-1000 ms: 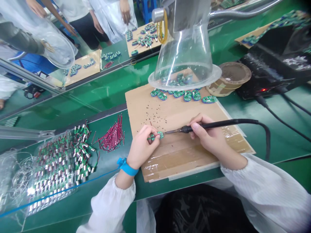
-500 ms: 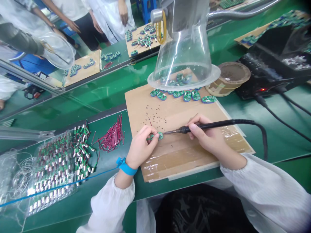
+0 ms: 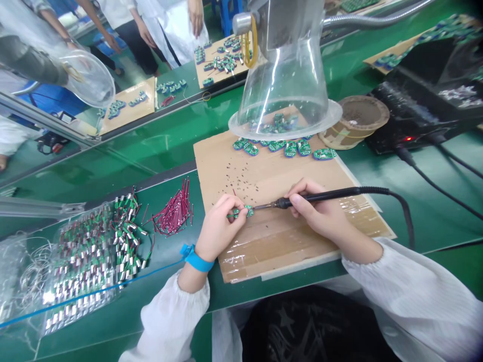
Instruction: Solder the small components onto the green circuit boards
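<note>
Green circuit board (image 3: 243, 211) is sitting pinched between the thumb and fingertips of the left hand (image 3: 219, 227), its far end poking out past the fingers, with a blue wristband (image 3: 195, 260) circling that wrist. The right hand (image 3: 320, 213) is closed around the black handle of a soldering iron (image 3: 320, 196) in a pen grip, and the iron's thin metal tip (image 3: 264, 207) is reaching across to the board's edge, so the two hands are working close together with only the board and tip between them. Both hands are hovering over a cardboard sheet (image 3: 264, 173) patched with clear tape (image 3: 287, 246), which is lying on the green counter (image 3: 151, 151) and is scattered with dark specks (image 3: 241, 178). More green boards (image 3: 290, 149) are lining up along its far side, partly under a clear plastic hood (image 3: 283, 90). To the right, a round tip-cleaning pot (image 3: 358, 113) is sitting beside a black soldering station (image 3: 411, 120) showing a red light. Left of the hands, a loose pile of red-sleeved pins (image 3: 173, 213) is lying next to a clear bag (image 3: 86, 266) of green and silver parts. Beyond the counter, people in white coats (image 3: 169, 25) are standing with their hands well apart from this work.
</note>
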Motion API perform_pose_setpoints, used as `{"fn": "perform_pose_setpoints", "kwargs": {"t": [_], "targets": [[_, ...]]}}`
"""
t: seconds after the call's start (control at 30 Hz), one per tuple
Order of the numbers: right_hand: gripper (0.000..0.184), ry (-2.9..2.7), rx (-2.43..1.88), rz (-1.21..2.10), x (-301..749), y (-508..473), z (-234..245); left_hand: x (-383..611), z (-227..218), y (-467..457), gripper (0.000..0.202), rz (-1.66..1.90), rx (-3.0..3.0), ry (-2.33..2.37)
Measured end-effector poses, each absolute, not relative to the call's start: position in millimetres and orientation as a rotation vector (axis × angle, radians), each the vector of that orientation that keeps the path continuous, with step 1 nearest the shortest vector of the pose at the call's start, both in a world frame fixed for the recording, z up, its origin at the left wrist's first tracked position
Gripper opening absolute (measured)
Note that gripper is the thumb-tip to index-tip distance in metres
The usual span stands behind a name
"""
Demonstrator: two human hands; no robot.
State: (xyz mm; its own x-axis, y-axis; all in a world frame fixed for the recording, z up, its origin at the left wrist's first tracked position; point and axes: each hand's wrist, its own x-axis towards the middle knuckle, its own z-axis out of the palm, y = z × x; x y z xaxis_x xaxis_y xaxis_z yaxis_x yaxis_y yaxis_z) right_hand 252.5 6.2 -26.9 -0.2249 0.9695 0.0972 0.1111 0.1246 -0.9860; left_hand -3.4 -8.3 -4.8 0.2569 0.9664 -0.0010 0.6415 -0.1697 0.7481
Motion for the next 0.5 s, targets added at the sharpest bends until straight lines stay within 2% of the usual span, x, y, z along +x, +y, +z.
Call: {"fn": "perform_pose_setpoints", "kwargs": {"t": [0.5], "targets": [[0.020, -1.584, -1.114, 1.155, 254.2, 8.0, -30.3, -6.3, -4.5, -6.3, 0.005, 0.637, 1.896, 1.436]]}}
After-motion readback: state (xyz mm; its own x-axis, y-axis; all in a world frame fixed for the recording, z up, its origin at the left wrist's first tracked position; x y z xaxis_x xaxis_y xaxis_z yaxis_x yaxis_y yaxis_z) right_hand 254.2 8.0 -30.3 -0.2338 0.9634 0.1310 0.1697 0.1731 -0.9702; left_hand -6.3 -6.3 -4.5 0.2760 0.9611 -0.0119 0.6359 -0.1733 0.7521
